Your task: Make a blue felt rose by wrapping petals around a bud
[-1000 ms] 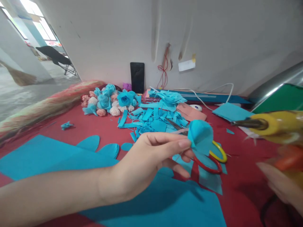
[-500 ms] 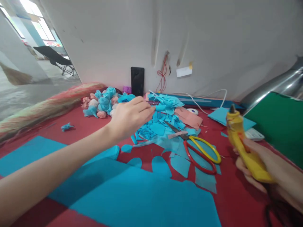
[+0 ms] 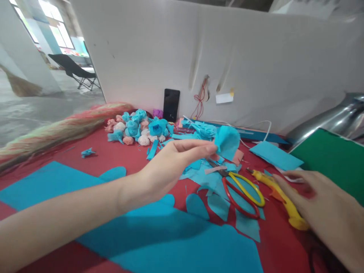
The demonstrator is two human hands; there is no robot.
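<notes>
Between thumb and fingers, my left hand [image 3: 173, 163] pinches a blue crepe paper petal [image 3: 228, 142] by its lower end, held up above the scraps. A yellow hot glue gun [image 3: 280, 193] lies on the red tabletop, nozzle pointing away. Beside it is my right hand [image 3: 315, 201], its fingers apart and not wrapped around the gun; whether a fingertip still touches it is hard to see. Scissors [image 3: 243, 191] with one red and one yellow handle rest on blue paper scraps. Loose cut petals [image 3: 197, 206] lie near the large blue paper sheets [image 3: 170, 239].
A pile of blue, pink and white paper flowers [image 3: 132, 129] sits at the back left. Behind it a black phone [image 3: 171, 105] leans on the white wall. At the right are a folded blue paper [image 3: 275, 154], a green board [image 3: 332, 163] and a shiny metal vessel [image 3: 324, 117].
My right hand has lowered the glue gun onto the table and opened off its handle. My left hand has moved right, and the petal in it now shows. The view has shifted slightly.
</notes>
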